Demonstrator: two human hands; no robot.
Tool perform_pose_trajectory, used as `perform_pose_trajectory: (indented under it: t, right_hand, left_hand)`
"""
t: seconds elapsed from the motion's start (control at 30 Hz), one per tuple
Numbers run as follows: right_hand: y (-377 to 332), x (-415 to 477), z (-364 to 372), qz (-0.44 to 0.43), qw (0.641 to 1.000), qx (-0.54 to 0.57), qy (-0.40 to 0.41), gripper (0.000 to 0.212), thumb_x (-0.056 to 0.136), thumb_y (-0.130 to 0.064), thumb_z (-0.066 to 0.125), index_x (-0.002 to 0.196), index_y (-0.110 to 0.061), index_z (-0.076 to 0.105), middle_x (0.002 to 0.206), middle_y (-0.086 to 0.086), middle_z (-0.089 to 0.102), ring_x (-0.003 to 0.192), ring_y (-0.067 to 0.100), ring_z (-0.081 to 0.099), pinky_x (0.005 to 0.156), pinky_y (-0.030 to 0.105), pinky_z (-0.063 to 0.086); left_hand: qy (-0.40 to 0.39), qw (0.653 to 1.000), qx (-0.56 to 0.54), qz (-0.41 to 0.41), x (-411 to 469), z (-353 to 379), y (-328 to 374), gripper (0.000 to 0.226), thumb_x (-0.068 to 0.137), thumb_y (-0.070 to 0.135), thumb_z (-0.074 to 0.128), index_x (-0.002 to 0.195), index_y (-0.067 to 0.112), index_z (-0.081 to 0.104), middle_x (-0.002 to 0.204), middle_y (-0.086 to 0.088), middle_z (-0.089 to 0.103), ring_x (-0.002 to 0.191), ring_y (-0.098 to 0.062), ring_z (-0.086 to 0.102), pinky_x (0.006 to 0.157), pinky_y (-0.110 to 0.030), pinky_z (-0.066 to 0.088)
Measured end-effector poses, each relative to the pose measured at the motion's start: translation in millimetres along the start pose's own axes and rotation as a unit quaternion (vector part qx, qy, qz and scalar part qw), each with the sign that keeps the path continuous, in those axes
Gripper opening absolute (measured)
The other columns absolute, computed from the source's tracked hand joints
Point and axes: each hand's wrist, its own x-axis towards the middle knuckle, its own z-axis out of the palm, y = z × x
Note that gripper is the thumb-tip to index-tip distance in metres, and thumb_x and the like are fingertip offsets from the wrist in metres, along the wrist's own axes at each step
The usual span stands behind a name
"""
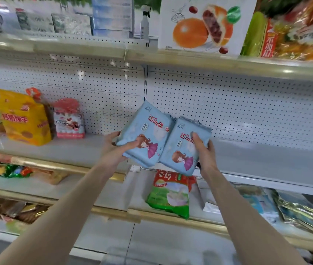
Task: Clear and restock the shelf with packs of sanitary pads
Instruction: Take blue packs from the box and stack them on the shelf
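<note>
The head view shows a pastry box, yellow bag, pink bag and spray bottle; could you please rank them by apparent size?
pastry box
yellow bag
pink bag
spray bottle (farther back, so true size unsure)

Back wall: I am seeing a white pegboard panel [228, 104] running behind the shelving, with a slotted upright [145, 87] splitting it.
Upper shelf [209, 64]: its pale front edge is catching bright glints of light.
Middle shelf [266, 159]: a white board is stretching across my view, with gold trim [71, 166] edging its left section.
Lower shelf [113, 196]: it is sitting in softer shade.
Base deck [152, 241]: it is blurring white at the bottom.
</note>
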Motion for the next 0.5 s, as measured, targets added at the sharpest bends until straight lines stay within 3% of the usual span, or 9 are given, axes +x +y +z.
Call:
perform_pose_trajectory:
  t: [0.1, 0.2, 0.27, 0.4, 0.5]
  right_hand:
    - [2, 15, 0, 0.006, 1.000, -0.005, 0.028, 0.043, 0.082, -0.037, 0.076, 0.116, -0.020, 0.055, 0.099, 0.000, 0.074, 0.081, 0.015, 0.072, 0.058, 0.026, 0.056]
    - [8, 30, 2, 0.004, 1.000, -0.013, 0.026, 0.041, 0.084, -0.036, 0.075, 0.115, -0.019, 0.054, 0.103, 0.003, 0.073, 0.082, 0.015, 0.071, 0.061, 0.027, 0.057]
    - [16, 43, 0, 0.011, 0.999, -0.022, 0.028, 0.039, 0.083, -0.037, 0.076, 0.110, -0.021, 0.054, 0.103, 0.004, 0.074, 0.084, 0.017, 0.072, 0.068, 0.031, 0.058]
    - [25, 75, -12, 0.016, 0.998, -0.030, 0.045, 0.045, 0.081, -0.040, 0.077, 0.114, -0.020, 0.055, 0.102, 0.004, 0.074, 0.087, 0.020, 0.073, 0.080, 0.038, 0.059]
    - [28, 99, -16, 0.014, 0.998, -0.032, 0.045, 0.050, 0.081, -0.041, 0.077, 0.119, -0.018, 0.054, 0.103, 0.004, 0.074, 0.089, 0.021, 0.073, 0.083, 0.040, 0.059]
  left_hand:
    - [0.019, 1.000, -0.002, -0.009, 22, -1, -4, 0.070, 0.061, 0.014, 0.091, 0.117, 0.015, 0.049, 0.111, -0.003, 0.068, 0.099, -0.021, 0.069, 0.089, -0.044, 0.055]
    - [-0.007, 1.000, 0.022, -0.008, 43, -3, -5, 0.062, 0.056, 0.011, 0.092, 0.110, 0.000, 0.063, 0.103, -0.012, 0.073, 0.095, -0.029, 0.072, 0.079, -0.040, 0.059]
    - [-0.015, 0.999, 0.039, -0.008, 57, 0, -7, 0.060, 0.049, 0.016, 0.091, 0.103, 0.001, 0.069, 0.098, -0.012, 0.075, 0.091, -0.026, 0.073, 0.069, -0.031, 0.058]
    - [-0.018, 0.998, 0.063, 0.010, 88, 16, -14, 0.045, 0.054, 0.005, 0.091, 0.092, 0.013, 0.068, 0.090, -0.005, 0.075, 0.080, -0.018, 0.073, 0.072, -0.030, 0.055]
    - [0.002, 0.998, 0.056, 0.011, 110, 25, -19, 0.054, 0.055, -0.001, 0.090, 0.096, 0.019, 0.060, 0.091, 0.002, 0.073, 0.081, -0.015, 0.070, 0.070, -0.029, 0.055]
